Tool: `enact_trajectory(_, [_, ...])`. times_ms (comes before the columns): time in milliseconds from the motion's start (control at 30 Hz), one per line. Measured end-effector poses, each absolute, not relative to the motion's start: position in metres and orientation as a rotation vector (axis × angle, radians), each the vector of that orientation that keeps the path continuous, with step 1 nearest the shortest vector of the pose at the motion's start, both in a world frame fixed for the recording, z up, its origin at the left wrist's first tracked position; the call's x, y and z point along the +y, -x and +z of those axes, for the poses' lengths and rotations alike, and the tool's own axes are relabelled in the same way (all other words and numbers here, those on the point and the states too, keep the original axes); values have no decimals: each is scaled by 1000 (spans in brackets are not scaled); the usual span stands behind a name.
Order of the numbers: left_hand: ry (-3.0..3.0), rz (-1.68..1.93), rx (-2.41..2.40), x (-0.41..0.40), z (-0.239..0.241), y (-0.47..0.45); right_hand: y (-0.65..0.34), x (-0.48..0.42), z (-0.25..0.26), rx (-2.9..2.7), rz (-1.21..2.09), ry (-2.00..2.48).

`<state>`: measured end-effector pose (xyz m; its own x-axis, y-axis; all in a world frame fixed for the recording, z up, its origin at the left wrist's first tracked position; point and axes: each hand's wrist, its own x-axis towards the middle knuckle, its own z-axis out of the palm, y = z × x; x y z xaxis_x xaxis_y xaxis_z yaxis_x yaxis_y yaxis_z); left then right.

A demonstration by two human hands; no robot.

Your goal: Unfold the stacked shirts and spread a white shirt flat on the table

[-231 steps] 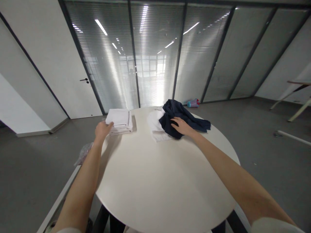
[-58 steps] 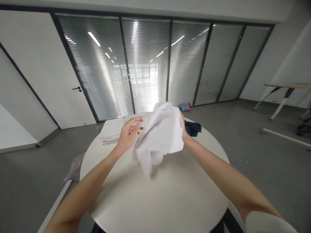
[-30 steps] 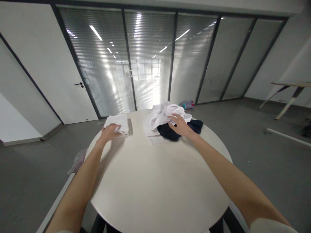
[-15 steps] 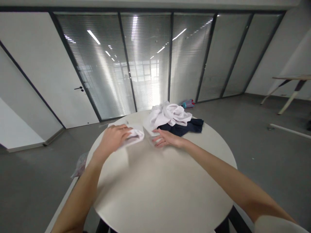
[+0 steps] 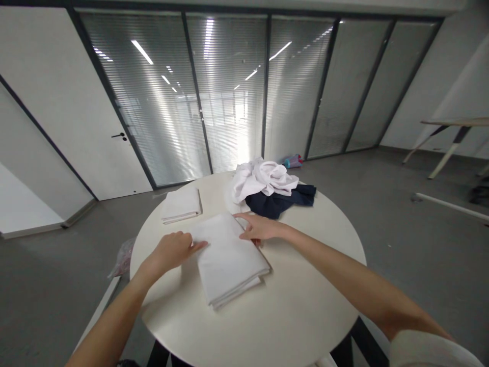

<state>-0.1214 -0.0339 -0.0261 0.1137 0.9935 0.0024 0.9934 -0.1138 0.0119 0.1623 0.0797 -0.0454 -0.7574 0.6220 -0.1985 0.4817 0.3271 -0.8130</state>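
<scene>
- The left hand [image 5: 171, 251] lies flat and open, fingertips on the near-left edge of the folded white cloth [image 5: 227, 258]; the right hand [image 5: 259, 228] presses its far-right edge, gripping nothing.
- An uneven push could skew the layers.
- Beyond the right hand, the crumpled white garment [image 5: 263, 178] on the dark garment [image 5: 280, 200] might snag.
- Beyond the left, the folded stack [image 5: 181, 204] nears the table [image 5: 305, 285] rim.

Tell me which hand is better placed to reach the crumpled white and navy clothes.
Probably the right hand. It lies at the folded white cloth's far right edge, close to the crumpled pile just beyond. The left hand rests on the cloth's left edge, farther away.
</scene>
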Motion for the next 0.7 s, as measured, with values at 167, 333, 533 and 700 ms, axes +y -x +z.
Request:
enact_trajectory(167, [-2032,281,1669,-28,-36,141,-161,52,-28,-2559,1822,1021])
enact_trajectory(333, [-1806,667,1154,-27,-13,114,-170,48,-3,-2532,1432,1006])
enact_trajectory(533, [-2199,325,433,-56,23,42,-227,61,45,-1861,817,977])
enact_trajectory(700, [-2698,141,584,-60,-2,27,-263,47,52,-1968,678,924])
